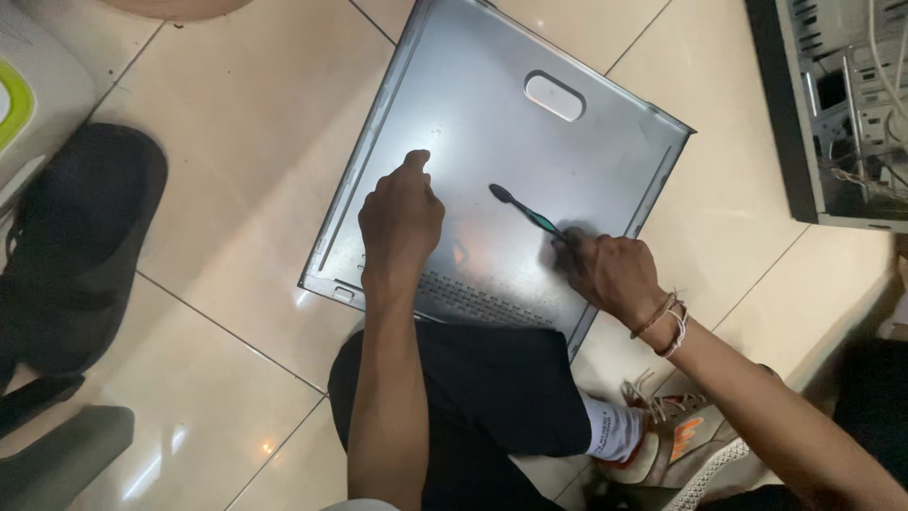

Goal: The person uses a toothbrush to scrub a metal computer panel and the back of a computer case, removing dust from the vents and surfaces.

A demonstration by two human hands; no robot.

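Note:
A grey metal computer side panel (473,104) lies flat on the tiled floor, its near edge resting over my knee. My left hand (401,220) presses on the panel's left half with fingers curled and thumb stretched up, nothing inside it. My right hand (610,274) grips a dark toothbrush (522,210) with a teal stripe by its handle. The brush head points up and left and touches the panel's middle. A slot-shaped handle hole (554,96) sits near the panel's far edge, and a strip of vent holes (473,301) runs along the near edge.
An open computer case (842,114) with cables stands at the upper right. A black bag (80,241) lies at the left on the tiles. My black trouser leg (492,397) and a grey-orange sneaker (676,449) are below the panel.

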